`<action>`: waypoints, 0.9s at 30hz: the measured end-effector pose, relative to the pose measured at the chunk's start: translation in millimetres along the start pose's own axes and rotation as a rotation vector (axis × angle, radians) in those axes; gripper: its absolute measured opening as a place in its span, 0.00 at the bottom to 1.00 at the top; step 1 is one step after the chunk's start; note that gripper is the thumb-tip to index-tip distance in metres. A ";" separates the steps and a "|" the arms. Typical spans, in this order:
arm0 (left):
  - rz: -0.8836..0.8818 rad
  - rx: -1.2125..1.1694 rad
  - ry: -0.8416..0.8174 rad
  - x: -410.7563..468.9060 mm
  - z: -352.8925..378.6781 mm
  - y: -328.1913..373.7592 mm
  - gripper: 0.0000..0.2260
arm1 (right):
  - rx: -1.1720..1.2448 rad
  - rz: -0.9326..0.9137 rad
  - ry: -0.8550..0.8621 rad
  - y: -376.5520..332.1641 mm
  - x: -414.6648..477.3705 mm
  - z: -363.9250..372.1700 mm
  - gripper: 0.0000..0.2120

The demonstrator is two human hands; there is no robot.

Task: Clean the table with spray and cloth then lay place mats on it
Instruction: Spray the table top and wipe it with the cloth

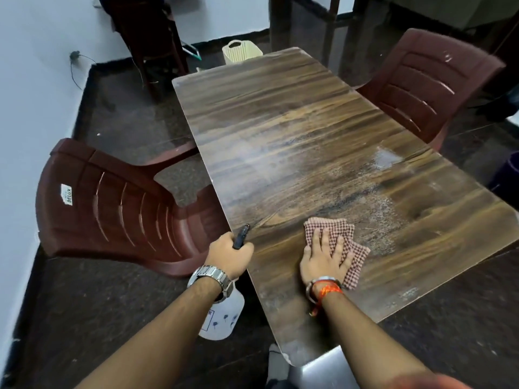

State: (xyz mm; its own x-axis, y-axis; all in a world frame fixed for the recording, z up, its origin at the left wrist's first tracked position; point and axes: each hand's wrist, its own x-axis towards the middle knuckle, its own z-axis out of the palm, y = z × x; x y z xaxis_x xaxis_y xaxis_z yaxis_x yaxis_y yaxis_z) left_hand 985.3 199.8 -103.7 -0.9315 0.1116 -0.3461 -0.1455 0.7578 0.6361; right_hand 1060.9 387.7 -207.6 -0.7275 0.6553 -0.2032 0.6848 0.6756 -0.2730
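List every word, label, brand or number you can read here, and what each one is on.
"DELUX": white sticker on the back of the left chair, printed sideways; the smaller print above it is too blurred to read.
Label on the spray bottle: boxed print, partly hidden and too blurred to read.
Nothing else is legible.

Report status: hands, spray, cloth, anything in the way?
Left hand grips spray bottle at table edge. Right hand flat on cloth, pressing down. No mats in view; left chair, right chair close alongside.
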 end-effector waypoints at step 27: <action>0.439 0.143 -0.453 72.4 -40.3 -21.1 0.11 | 0.000 0.455 0.114 -77.3 -175.1 56.6 0.25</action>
State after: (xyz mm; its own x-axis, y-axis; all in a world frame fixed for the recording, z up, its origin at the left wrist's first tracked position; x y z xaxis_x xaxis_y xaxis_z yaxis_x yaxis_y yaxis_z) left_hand 907.5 166.0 -114.3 -0.6570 0.6673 -0.3509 0.2921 0.6544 0.6974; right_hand 1133.0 201.7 -204.2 -0.3441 0.9180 -0.1973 0.9331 0.3110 -0.1803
